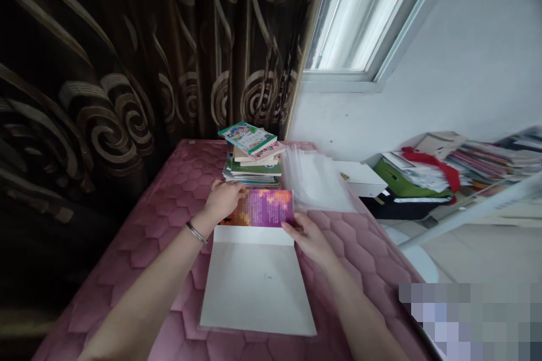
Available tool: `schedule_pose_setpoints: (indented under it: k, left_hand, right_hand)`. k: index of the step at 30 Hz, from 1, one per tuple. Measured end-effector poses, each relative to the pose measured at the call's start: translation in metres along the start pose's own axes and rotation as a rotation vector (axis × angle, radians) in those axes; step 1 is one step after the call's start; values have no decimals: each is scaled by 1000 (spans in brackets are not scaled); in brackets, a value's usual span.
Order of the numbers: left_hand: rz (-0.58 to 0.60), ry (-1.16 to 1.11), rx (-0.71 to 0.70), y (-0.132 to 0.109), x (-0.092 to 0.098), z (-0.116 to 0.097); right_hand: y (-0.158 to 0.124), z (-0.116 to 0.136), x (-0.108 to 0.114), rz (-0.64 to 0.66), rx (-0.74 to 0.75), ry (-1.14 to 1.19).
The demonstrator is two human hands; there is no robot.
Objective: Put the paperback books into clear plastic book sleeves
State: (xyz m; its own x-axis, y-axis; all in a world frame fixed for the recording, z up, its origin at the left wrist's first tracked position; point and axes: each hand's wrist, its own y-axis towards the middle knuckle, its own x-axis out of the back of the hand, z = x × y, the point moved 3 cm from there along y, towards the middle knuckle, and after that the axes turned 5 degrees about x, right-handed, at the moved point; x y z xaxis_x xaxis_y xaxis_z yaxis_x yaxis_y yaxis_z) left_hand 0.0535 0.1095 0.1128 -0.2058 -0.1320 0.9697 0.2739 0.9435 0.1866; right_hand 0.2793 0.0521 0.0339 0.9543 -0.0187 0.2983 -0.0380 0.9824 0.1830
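A purple and orange book [266, 208] with lines of print on its cover is between my two hands. My left hand [223, 201] is closed on its left edge, with the fingers curled over the far corner. On the opposite side my right hand [311, 237] pinches the near right corner between thumb and fingers. A large white sheet or board [256, 287] with a crease near its far end lies flat in front of me; the book is at that far end. Whether the book rests on it or just above it, I cannot tell. A silver bracelet circles my left wrist.
Behind the book stands an uneven stack of books [254, 166], topped by a tilted green-edged one [249, 137]. Clear plastic sleeves [315, 177] lie to its right, beside a white box [359, 177]. Everything is on a pink quilted mattress [161, 248], against a dark curtain [169, 56].
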Motion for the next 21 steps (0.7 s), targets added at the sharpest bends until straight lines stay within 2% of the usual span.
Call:
schedule_pose_setpoints:
  k: [3, 5, 6, 9, 11, 17, 21]
  left_hand:
    - [2, -3, 5, 2, 0, 2]
    - [1, -13, 11, 2, -1, 2]
    - [0, -19, 14, 2, -1, 3]
    - [-6, -41, 22, 1, -3, 3]
    - [-8, -53, 26, 0, -3, 4]
    - [-23, -68, 39, -4, -2, 2]
    - [-25, -71, 77, -5, 2, 2]
  right_hand:
    - [-20, 11, 20, 43, -115, -149]
    - [-49, 14, 28, 83, -200, -273]
    - [-66, 13, 27, 144, -242, -299]
    - [-114, 6, 21, 228, -366, -191]
    - [-133, 2, 16, 238, -421, -93]
    - [-135, 15, 9, 353, -480, -66]
    - [-138, 25, 2, 278, -543, -20]
